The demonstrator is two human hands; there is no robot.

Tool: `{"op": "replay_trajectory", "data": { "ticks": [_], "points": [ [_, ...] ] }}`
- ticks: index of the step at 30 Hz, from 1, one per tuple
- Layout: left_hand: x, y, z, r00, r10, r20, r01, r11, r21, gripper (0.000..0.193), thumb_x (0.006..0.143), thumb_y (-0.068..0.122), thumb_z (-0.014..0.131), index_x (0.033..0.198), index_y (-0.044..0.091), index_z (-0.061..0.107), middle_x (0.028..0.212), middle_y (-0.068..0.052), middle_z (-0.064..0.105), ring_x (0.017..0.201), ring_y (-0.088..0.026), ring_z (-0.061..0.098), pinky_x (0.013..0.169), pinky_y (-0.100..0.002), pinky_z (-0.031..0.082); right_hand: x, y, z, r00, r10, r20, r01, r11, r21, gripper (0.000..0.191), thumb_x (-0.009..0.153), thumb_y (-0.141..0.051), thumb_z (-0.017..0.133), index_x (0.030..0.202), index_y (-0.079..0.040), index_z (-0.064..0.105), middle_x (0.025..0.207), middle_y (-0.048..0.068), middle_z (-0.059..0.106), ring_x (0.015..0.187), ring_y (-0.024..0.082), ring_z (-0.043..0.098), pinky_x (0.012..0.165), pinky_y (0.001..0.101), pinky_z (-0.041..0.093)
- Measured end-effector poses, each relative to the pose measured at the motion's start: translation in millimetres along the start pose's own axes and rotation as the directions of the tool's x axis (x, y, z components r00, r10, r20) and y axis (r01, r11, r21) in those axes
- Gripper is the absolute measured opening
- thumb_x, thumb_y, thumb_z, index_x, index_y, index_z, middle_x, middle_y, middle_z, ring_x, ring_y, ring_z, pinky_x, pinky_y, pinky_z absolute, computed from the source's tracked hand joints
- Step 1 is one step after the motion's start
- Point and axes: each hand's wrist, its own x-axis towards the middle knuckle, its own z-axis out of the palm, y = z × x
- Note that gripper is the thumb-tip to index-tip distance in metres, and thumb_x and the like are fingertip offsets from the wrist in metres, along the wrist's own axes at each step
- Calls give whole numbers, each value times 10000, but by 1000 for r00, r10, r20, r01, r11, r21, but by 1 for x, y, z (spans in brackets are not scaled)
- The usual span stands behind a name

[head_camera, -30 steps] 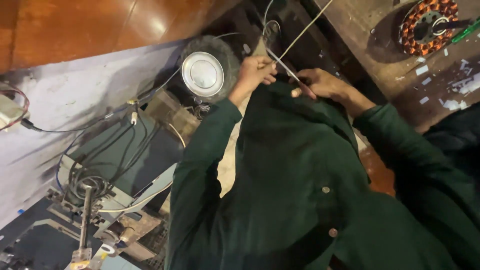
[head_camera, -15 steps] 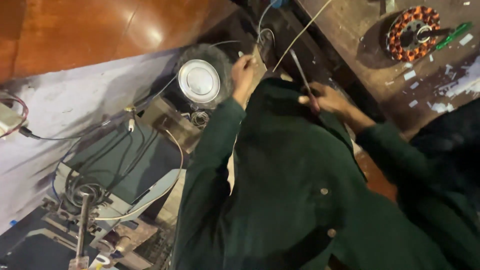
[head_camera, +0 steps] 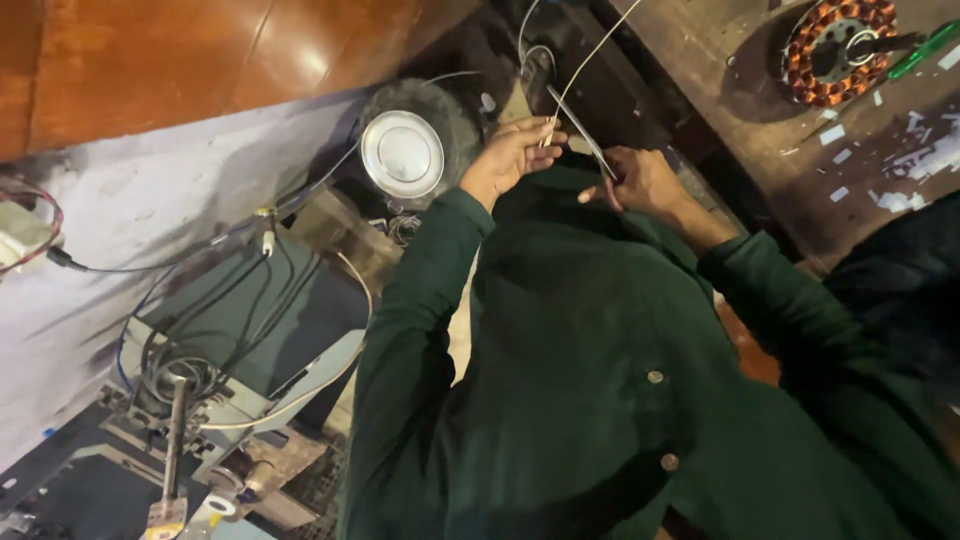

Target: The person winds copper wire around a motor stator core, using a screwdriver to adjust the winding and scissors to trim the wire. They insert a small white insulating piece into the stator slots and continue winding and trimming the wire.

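While the green sleeves (head_camera: 600, 380) fill the middle of the view, both hands meet just above them: the left hand (head_camera: 510, 158) pinches a thin pale wire (head_camera: 592, 58) between thumb and fingers, and the wire runs up and right out of the top edge. The right hand (head_camera: 640, 182) is closed around the handle of a slim dark tool (head_camera: 582, 132), whose blade slants up and left so that it crosses the wire just beside the left fingertips. What kind of tool it is I cannot tell.

Small white paper scraps (head_camera: 915, 150) lie scattered on the brown bench (head_camera: 720, 60) at the right, near a round stator (head_camera: 835, 50) with copper windings and a green-handled tool (head_camera: 920, 48) beside it. A small white box (head_camera: 20, 232) with a red lead sits at the far left.

Left of the hands stands a shiny round metal lid (head_camera: 402, 152) on a dark drum. Below it a grey machine (head_camera: 240, 330) carries loops of black and white cable (head_camera: 180, 365). The sleeves hide whatever lies under the hands.

Compared with half a second ago, the hands are closer together, and the tool now reaches the wire instead of standing apart from it
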Motion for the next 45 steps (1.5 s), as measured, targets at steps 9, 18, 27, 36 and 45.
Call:
{"op": "replay_trajectory", "data": {
  "ticks": [9,18,27,36,45],
  "points": [
    [-7,-11,-9,975,213,-67,-168,899,404,282,976,168,682,1168,-38,691,959,-150,765,761,-206,778,654,-291,629,26,17,-2,961,65,268,-135,958,253,567,751,-431,866,1128,-40,705,712,42,658,617,142,607,563,330,476],
    [-21,-5,3,928,372,9,-289,705,648,214,995,123,657,1094,-58,711,897,-144,769,739,-200,790,608,-284,629,8,4,-12,976,-86,200,45,979,198,614,724,-358,928,1180,0,724,800,124,701,743,184,625,676,365,518],
    [-15,-25,61,929,331,165,-356,682,639,254,996,112,657,1181,-60,690,935,-123,767,779,-190,778,655,-274,612,-67,2,-47,996,-86,5,82,970,227,626,726,-218,873,1284,-27,662,814,121,769,673,169,676,624,357,547],
    [-66,-48,22,963,270,-13,-195,729,656,294,992,105,628,1220,-82,633,996,-176,747,807,-233,774,701,-320,622,-145,53,-40,805,-293,-516,404,908,114,694,735,-260,924,1304,1,624,731,119,681,612,183,634,604,351,553],
    [7,-124,167,959,189,213,-283,725,629,307,1014,176,638,1245,-24,667,1051,-138,745,863,-206,759,731,-298,600,-176,174,-60,357,155,-921,-284,958,52,402,966,-75,744,1346,-7,633,1243,284,655,1120,475,633,959,499,523]
  ]
}}
